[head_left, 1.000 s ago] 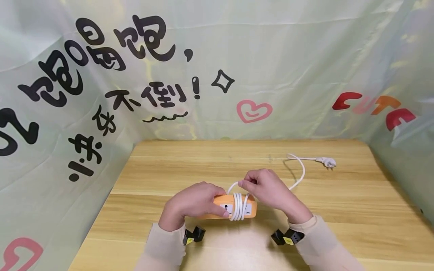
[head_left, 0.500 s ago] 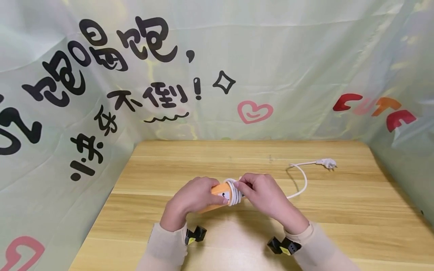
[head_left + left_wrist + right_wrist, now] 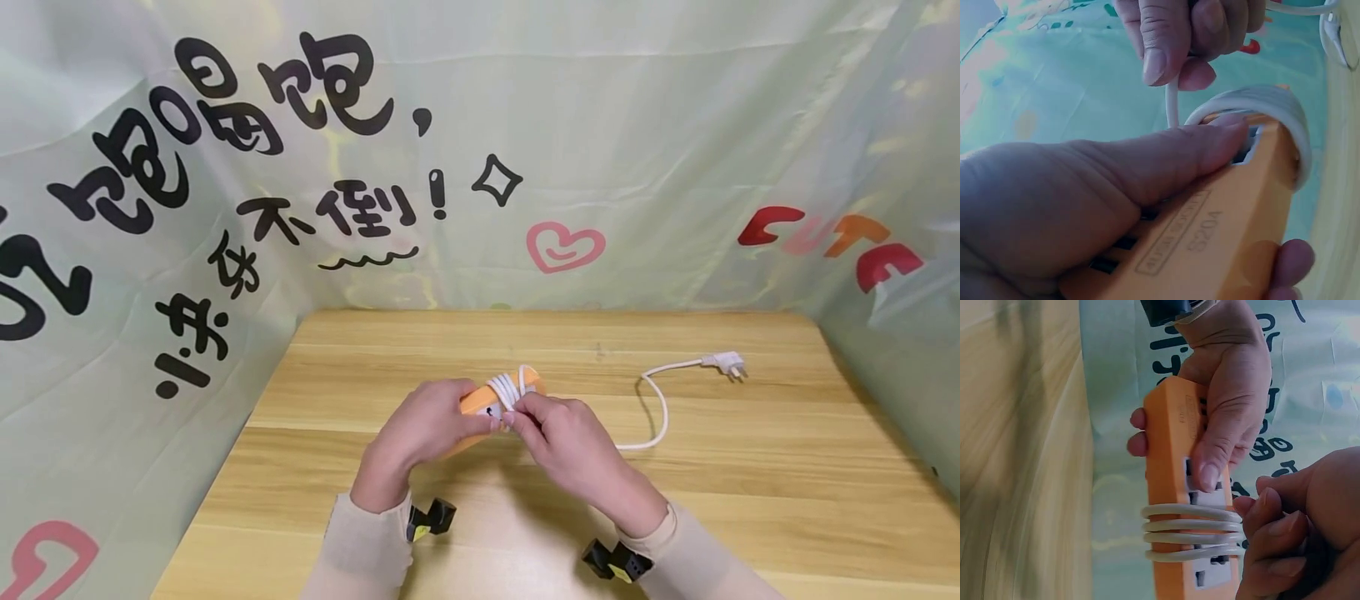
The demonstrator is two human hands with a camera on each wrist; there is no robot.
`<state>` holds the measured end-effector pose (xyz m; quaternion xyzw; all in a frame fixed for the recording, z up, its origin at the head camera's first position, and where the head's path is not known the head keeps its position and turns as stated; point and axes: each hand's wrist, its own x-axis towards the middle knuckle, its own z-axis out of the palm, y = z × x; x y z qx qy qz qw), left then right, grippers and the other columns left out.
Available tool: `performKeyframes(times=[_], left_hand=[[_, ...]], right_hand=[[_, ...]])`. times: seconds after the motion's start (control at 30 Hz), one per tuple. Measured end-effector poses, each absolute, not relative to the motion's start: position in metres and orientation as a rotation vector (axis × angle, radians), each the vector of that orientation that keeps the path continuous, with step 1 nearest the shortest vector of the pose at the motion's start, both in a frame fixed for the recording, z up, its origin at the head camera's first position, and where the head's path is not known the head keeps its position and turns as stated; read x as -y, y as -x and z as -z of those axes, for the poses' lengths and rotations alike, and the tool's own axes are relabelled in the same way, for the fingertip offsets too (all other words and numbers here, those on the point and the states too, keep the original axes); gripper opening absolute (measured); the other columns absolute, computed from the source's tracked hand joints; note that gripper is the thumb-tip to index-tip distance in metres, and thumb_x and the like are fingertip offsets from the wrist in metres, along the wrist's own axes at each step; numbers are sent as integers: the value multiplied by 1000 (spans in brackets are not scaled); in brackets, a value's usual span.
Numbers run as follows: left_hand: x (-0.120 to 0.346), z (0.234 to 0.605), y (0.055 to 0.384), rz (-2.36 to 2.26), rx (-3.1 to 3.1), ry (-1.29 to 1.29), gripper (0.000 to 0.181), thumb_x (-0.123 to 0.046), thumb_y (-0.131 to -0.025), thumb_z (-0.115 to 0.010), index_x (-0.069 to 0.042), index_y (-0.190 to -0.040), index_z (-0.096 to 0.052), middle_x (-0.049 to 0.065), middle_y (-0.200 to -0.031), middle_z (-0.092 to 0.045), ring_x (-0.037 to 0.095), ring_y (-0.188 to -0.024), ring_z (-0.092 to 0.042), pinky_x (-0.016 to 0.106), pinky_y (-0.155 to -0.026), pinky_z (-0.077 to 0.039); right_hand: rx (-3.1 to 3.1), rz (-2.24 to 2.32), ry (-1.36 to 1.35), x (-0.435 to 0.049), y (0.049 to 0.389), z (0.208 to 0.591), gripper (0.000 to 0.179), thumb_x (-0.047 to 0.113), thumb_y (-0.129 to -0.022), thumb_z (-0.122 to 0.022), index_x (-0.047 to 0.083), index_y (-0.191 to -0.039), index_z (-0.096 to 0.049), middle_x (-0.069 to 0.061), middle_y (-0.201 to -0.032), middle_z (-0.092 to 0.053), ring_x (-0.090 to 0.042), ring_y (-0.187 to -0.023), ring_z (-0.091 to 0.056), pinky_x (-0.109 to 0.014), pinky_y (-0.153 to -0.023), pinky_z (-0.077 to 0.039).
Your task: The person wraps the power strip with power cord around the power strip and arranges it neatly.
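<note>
My left hand [image 3: 423,425] grips an orange power strip [image 3: 472,402] by its near left end, thumb across the socket face. The strip is raised off the table, its far right end tilted away from me. Several turns of its white cord [image 3: 1192,538] wrap around the strip beyond the left thumb. Pinched between thumb and curled fingers, the cord runs into my right hand [image 3: 570,442], just in front of the wraps. In the left wrist view, a taut stretch of cord [image 3: 1172,103] shows below the right fingertips. Part of the strip is hidden under the left palm.
The cord's loose tail [image 3: 663,417] curves over the wooden table [image 3: 337,367] to a white plug [image 3: 726,363] at the back right. Printed fabric walls [image 3: 660,150] stand behind the table and along both sides.
The strip has moved up and away, its right end now angled farther back. My right hand has come from behind the strip round to its near side, and the loose cord and plug have shifted slightly.
</note>
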<state>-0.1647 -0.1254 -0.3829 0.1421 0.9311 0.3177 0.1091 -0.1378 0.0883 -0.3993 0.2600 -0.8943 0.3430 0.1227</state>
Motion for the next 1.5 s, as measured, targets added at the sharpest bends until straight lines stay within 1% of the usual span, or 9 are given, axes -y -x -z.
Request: performKeyframes(times=[0.33,0.47,0.6,0.73,0.83,1.0,1.13,1.37,1.5], left_hand=[[129,377,169,-1153,-2769,-295,33,-42,-90,-81,-18,-112,-75,-2,-85,-68,17,-72,-59,33,-65,-48],[134,375,170,-1246,-2766,-236,34,-37,-91,-82,-16,-116,-75,1,-91,-70,19,-75,-62,33,-68,-51],[139,372,170,-1324,-2736,-200,37,-35,-92,-81,-13,-121,-73,4,-93,-70,20,-75,-63,34,-68,-52],[141,370,170,-1377,-2710,-181,39,-35,-93,-81,-12,-124,-72,5,-94,-70,20,-75,-63,34,-68,-52],[142,369,171,-1412,-2684,-187,38,-35,-93,-81,-13,-123,-72,6,-93,-69,20,-74,-63,34,-68,-53],[143,368,172,-1451,-2690,-183,34,-35,-94,-80,-12,-117,-73,6,-88,-68,21,-70,-63,35,-66,-52],[146,368,172,-1488,-2674,-177,33,-35,-93,-80,-13,-117,-73,6,-86,-68,20,-68,-63,35,-65,-53],[149,366,171,-1614,-2561,-181,36,-35,-96,-79,-13,-122,-72,8,-91,-71,22,-72,-68,36,-69,-56],[151,365,172,-1660,-2549,-156,37,-34,-96,-79,-11,-124,-71,9,-95,-72,22,-75,-69,36,-71,-57]], right_hand=[[2665,-1138,-803,-91,138,396,13,9,-107,-59,14,-102,-71,13,-78,-65,1,-67,-58,-23,-62,-50],[2691,-1185,-835,-94,140,395,18,9,-108,-57,15,-99,-71,11,-82,-69,-1,-73,-63,-24,-64,-52],[2732,-1174,-779,-94,144,398,21,22,-110,-58,18,-91,-66,12,-74,-63,-2,-65,-58,-24,-59,-48],[2771,-1140,-647,-94,149,402,32,36,-108,-61,19,-81,-58,12,-63,-44,-2,-54,-40,-24,-52,-36],[2747,-1153,-614,-93,149,403,37,37,-107,-62,18,-76,-56,11,-61,-35,-2,-53,-32,-23,-51,-31],[2692,-1248,-682,-93,147,401,26,26,-109,-59,16,-88,-69,11,-65,-44,-2,-57,-38,-25,-54,-39],[2725,-1262,-673,-92,147,402,19,22,-110,-57,16,-96,-68,10,-70,-52,-4,-60,-44,-26,-57,-41],[2754,-1257,-523,-94,150,404,33,39,-106,-62,20,-80,-59,10,-63,-39,-4,-56,-36,-25,-53,-33],[2718,-1335,-593,-94,150,403,30,33,-110,-58,18,-85,-66,9,-66,-45,-5,-58,-41,-25,-55,-38]])
